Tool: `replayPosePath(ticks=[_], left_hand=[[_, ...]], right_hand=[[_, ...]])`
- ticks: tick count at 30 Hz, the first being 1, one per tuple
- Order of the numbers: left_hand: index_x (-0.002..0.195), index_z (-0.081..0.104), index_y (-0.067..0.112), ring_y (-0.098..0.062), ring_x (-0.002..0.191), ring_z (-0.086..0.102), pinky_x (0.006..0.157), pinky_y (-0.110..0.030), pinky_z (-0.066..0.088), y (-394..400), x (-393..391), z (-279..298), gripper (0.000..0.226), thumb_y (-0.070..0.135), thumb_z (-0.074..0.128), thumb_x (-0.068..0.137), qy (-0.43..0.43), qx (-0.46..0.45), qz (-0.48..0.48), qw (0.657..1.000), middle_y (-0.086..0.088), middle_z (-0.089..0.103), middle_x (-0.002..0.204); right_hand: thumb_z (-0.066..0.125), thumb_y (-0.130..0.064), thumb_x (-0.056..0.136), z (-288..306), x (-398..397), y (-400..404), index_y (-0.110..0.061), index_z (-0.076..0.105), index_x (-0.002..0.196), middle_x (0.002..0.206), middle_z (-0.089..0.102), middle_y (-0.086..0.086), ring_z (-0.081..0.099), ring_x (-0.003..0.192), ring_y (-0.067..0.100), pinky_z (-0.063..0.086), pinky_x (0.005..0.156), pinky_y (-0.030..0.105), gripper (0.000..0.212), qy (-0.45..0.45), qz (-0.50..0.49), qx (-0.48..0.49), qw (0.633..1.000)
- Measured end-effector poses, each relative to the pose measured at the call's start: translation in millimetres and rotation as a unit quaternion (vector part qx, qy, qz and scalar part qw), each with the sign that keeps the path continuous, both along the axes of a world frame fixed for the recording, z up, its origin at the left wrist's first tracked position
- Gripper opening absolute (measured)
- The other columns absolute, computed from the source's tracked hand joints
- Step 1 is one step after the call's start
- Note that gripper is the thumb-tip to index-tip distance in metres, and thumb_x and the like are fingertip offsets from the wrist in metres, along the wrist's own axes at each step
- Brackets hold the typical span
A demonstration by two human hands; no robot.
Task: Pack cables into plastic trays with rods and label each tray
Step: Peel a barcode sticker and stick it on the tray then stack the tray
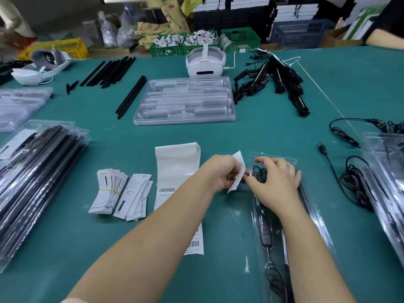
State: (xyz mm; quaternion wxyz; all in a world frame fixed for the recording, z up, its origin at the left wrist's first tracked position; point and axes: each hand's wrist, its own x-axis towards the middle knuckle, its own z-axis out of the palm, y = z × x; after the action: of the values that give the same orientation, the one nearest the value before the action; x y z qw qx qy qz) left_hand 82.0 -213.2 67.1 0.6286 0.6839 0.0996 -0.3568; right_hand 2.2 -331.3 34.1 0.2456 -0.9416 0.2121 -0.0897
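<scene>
A narrow clear plastic tray (pixel 323 228) lies on the green table at the lower right, holding a black cable (pixel 265 235) with an inline controller and a dark rod (pixel 306 200). My left hand (pixel 220 173) pinches a white printed card (pixel 237 171) just left of the tray's far end. My right hand (pixel 275 178) rests over the tray's far end, its fingertips touching the card's edge. A strip of barcode labels (pixel 177 171) lies under my left forearm. Two bundles of printed cards (pixel 111 189) lie to its left.
A stack of packed trays (pixel 32 171) sits at the left, another at the right edge (pixel 384 171). An empty multi-slot tray (pixel 185 99) lies mid-table beside loose black rods (pixel 131 97) and bundled cables (pixel 284 84). Loose cables (pixel 352 182) lie right. Two white headsets (pixel 205 62) stand at the back.
</scene>
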Motion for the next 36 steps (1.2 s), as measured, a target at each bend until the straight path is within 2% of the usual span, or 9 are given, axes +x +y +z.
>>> replayPosePath(ticks=[3, 7, 12, 14, 21, 26, 29, 32, 36], left_hand=[[0.092, 0.051, 0.002, -0.02, 0.055, 0.058, 0.044, -0.023, 0.047, 2.7, -1.7, 1.5, 0.019, -0.009, 0.036, 0.088, 0.02, -0.011, 0.002, 1.0, -0.018, 0.073, 0.09], [0.093, 0.053, 0.0, -0.02, 0.054, 0.061, 0.049, -0.025, 0.051, 1.9, -4.0, 0.8, 0.019, -0.009, 0.038, 0.088, 0.014, -0.016, 0.01, 1.0, -0.018, 0.074, 0.091], [0.113, 0.058, -0.01, -0.031, 0.078, 0.068, 0.072, -0.04, 0.058, 0.3, -6.6, -8.6, 0.033, -0.013, 0.038, 0.087, 0.001, -0.012, 0.034, 0.999, -0.026, 0.071, 0.106], [0.117, 0.058, -0.012, -0.032, 0.077, 0.067, 0.07, -0.041, 0.059, 0.8, -5.9, -11.4, 0.036, -0.014, 0.039, 0.087, -0.009, 0.003, 0.042, 0.999, -0.025, 0.069, 0.103], [0.09, 0.068, 0.006, -0.029, 0.077, 0.065, 0.081, -0.047, 0.058, -0.1, -6.4, -15.8, 0.033, -0.013, 0.042, 0.086, -0.098, 0.043, 0.015, 0.994, -0.019, 0.069, 0.092], [0.092, 0.07, 0.004, -0.03, 0.07, 0.064, 0.072, -0.041, 0.058, 2.3, -4.0, -14.2, 0.028, -0.011, 0.047, 0.085, -0.113, 0.074, -0.002, 0.991, -0.018, 0.068, 0.085], [0.098, 0.067, -0.002, -0.029, 0.056, 0.062, 0.052, -0.03, 0.054, 4.1, -5.6, -11.5, 0.026, -0.01, 0.045, 0.086, -0.102, 0.088, -0.018, 0.991, -0.021, 0.065, 0.079], [0.098, 0.069, 0.006, -0.028, 0.072, 0.059, 0.062, -0.027, 0.048, 2.0, -7.2, -10.2, 0.03, -0.008, 0.046, 0.086, -0.13, 0.1, -0.041, 0.986, -0.016, 0.066, 0.088], [0.106, 0.071, 0.008, -0.025, 0.075, 0.061, 0.059, -0.024, 0.048, -0.1, -8.7, -8.9, 0.039, -0.013, 0.043, 0.088, -0.121, 0.066, -0.059, 0.989, -0.014, 0.068, 0.092]], right_hand=[[0.067, -0.043, 0.077, -1.1, -0.4, -0.2, -0.033, 0.048, 0.137, 0.134, 0.042, 0.001, 0.025, 0.136, 0.03, 0.002, 0.119, 0.059, 0.064, 0.03, 0.022, -0.022, 0.999], [0.067, -0.038, 0.08, 0.9, 1.1, -2.6, -0.034, 0.054, 0.134, 0.132, 0.045, 0.001, 0.027, 0.135, 0.031, 0.001, 0.119, 0.055, 0.056, 0.013, 0.008, 0.018, 1.0], [0.069, -0.038, 0.079, -0.1, 2.1, -2.1, -0.035, 0.057, 0.129, 0.128, 0.047, 0.001, 0.028, 0.134, 0.03, 0.002, 0.12, 0.053, 0.051, -0.004, 0.001, 0.049, 0.999], [0.068, -0.035, 0.078, -0.2, 2.1, -3.1, -0.035, 0.058, 0.129, 0.127, 0.046, 0.0, 0.028, 0.134, 0.029, 0.001, 0.12, 0.052, 0.051, -0.008, 0.0, 0.061, 0.998], [0.066, -0.033, 0.08, 0.4, 2.7, -3.3, -0.035, 0.057, 0.129, 0.126, 0.044, -0.001, 0.024, 0.138, 0.027, -0.007, 0.121, 0.05, 0.051, -0.007, 0.001, 0.077, 0.997], [0.065, -0.03, 0.08, 0.7, 1.8, -3.4, -0.034, 0.056, 0.13, 0.126, 0.043, -0.002, 0.023, 0.138, 0.026, -0.008, 0.121, 0.049, 0.05, -0.009, -0.002, 0.082, 0.997], [0.064, -0.027, 0.081, 0.0, 1.8, -3.0, -0.034, 0.056, 0.129, 0.124, 0.043, -0.003, 0.023, 0.137, 0.026, -0.007, 0.121, 0.05, 0.049, -0.015, -0.001, 0.086, 0.996], [0.064, -0.031, 0.082, 0.1, 1.4, -3.1, -0.034, 0.056, 0.129, 0.126, 0.044, -0.002, 0.022, 0.138, 0.026, -0.006, 0.121, 0.051, 0.047, -0.016, 0.001, 0.085, 0.996], [0.065, -0.036, 0.083, 0.7, 1.2, -3.2, -0.035, 0.056, 0.128, 0.127, 0.043, -0.002, 0.024, 0.137, 0.027, -0.001, 0.12, 0.052, 0.046, -0.017, -0.003, 0.082, 0.996]])
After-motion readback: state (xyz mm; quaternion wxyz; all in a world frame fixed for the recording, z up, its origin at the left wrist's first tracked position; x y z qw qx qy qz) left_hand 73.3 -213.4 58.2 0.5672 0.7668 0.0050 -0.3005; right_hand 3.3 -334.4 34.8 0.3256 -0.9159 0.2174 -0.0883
